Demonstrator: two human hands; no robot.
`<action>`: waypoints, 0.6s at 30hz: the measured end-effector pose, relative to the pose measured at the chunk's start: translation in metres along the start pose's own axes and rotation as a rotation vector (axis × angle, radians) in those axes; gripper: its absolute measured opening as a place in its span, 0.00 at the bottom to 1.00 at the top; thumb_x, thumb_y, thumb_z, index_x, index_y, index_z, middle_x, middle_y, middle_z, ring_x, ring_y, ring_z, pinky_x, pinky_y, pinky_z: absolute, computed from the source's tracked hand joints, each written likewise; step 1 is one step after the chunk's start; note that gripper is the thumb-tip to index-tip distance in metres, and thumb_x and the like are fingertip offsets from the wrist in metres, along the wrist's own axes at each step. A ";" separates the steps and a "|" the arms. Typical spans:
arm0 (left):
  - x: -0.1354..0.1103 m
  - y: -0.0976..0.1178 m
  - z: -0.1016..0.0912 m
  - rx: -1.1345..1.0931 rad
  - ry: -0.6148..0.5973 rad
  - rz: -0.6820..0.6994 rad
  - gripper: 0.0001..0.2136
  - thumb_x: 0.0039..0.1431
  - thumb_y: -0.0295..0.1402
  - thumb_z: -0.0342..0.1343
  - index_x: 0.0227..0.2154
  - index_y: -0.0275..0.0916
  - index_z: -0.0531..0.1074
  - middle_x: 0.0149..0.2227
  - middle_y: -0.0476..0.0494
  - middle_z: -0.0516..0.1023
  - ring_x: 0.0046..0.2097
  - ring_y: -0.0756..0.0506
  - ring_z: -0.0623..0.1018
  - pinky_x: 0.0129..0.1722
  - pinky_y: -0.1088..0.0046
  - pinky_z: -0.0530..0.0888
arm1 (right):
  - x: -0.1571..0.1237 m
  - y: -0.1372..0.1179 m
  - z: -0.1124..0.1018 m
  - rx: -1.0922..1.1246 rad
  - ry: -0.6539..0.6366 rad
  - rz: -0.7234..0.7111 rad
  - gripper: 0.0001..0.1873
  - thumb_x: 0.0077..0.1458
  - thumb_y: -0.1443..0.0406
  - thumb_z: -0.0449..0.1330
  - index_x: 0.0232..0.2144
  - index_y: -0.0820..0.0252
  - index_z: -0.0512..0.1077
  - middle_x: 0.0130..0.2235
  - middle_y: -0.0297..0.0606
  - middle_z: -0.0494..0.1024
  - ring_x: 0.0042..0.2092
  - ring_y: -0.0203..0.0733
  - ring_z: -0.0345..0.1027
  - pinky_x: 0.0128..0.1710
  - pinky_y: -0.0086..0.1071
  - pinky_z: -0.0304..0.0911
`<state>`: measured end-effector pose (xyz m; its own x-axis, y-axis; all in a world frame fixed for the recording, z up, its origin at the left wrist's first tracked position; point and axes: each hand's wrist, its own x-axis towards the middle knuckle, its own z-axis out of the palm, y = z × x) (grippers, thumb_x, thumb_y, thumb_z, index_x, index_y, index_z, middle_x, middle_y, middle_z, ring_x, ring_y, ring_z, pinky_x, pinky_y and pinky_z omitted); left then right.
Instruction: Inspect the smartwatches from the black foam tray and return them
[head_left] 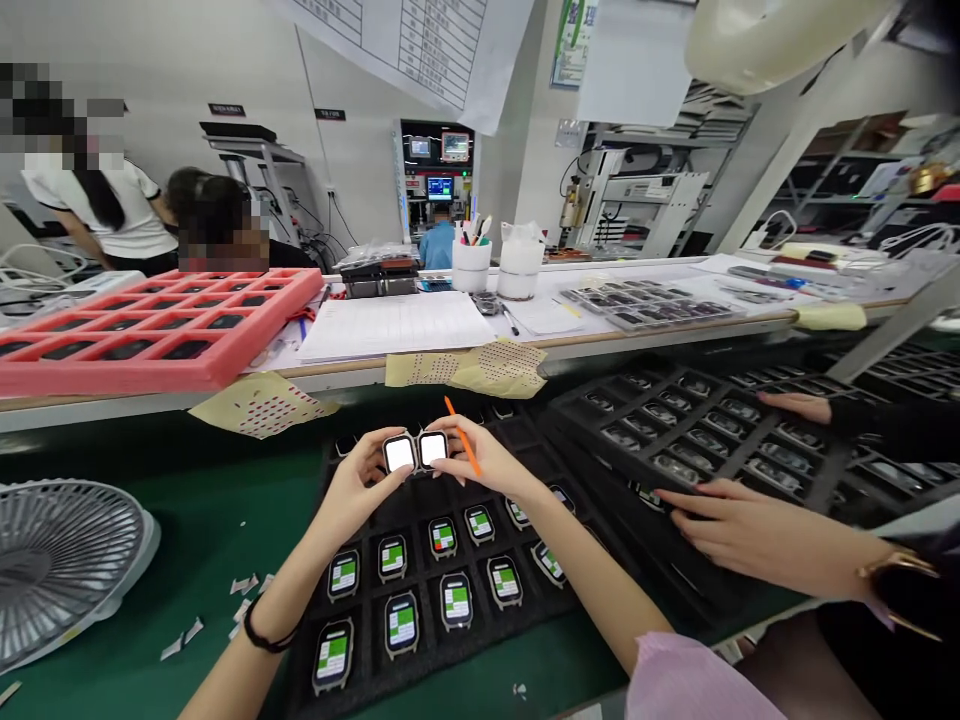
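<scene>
Two smartwatches (399, 454), screens lit white, held side by side just above centre of frame. Left hand (356, 485): closed, pinching the left watch by its edges. Right hand (486, 462): closed on the right watch, an orange stylus (469, 450) clasped in its fingers. Below, a black foam tray (364, 604) holds a dozen or so watches (403, 624) in rows, all showing green-and-white screens; further cells hidden beneath the hands. Right of frame: a co-worker's hand (750, 530) on a second black tray (757, 385). Upper left: a red foam tray (289, 285) on the worktop (90, 415).
</scene>
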<state>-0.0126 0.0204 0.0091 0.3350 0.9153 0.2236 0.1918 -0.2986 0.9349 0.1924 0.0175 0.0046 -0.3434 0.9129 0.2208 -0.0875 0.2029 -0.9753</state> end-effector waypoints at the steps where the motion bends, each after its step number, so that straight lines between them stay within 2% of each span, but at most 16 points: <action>1: 0.000 0.000 0.000 -0.009 0.009 -0.003 0.21 0.52 0.41 0.60 0.48 0.39 0.67 0.47 0.40 0.75 0.45 0.42 0.76 0.37 0.69 0.75 | 0.000 0.000 0.000 0.000 0.009 -0.002 0.22 0.45 0.61 0.68 0.42 0.57 0.66 0.39 0.36 0.71 0.31 0.35 0.71 0.17 0.22 0.59; 7: -0.001 0.004 0.004 -0.050 0.037 -0.027 0.17 0.54 0.45 0.57 0.40 0.37 0.71 0.42 0.41 0.77 0.41 0.43 0.77 0.33 0.71 0.75 | -0.002 0.002 0.001 -0.018 0.097 -0.001 0.15 0.51 0.57 0.64 0.38 0.58 0.69 0.31 0.33 0.73 0.22 0.31 0.67 0.16 0.24 0.56; 11: -0.002 0.005 0.006 -0.054 0.048 -0.050 0.16 0.56 0.45 0.55 0.36 0.36 0.73 0.37 0.42 0.78 0.39 0.43 0.77 0.29 0.73 0.73 | -0.004 0.003 0.001 -0.029 0.135 0.014 0.15 0.51 0.56 0.64 0.36 0.59 0.70 0.30 0.33 0.73 0.21 0.32 0.67 0.16 0.25 0.55; 18: -0.004 0.007 0.006 -0.048 0.039 -0.055 0.15 0.59 0.43 0.52 0.39 0.37 0.74 0.38 0.43 0.78 0.37 0.45 0.76 0.30 0.74 0.71 | -0.005 0.003 0.001 -0.069 0.118 0.013 0.14 0.53 0.56 0.62 0.37 0.59 0.70 0.28 0.32 0.72 0.21 0.32 0.66 0.17 0.26 0.55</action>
<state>-0.0066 0.0130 0.0130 0.2889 0.9400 0.1815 0.1643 -0.2355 0.9579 0.1927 0.0131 0.0007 -0.2311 0.9501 0.2093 -0.0182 0.2109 -0.9773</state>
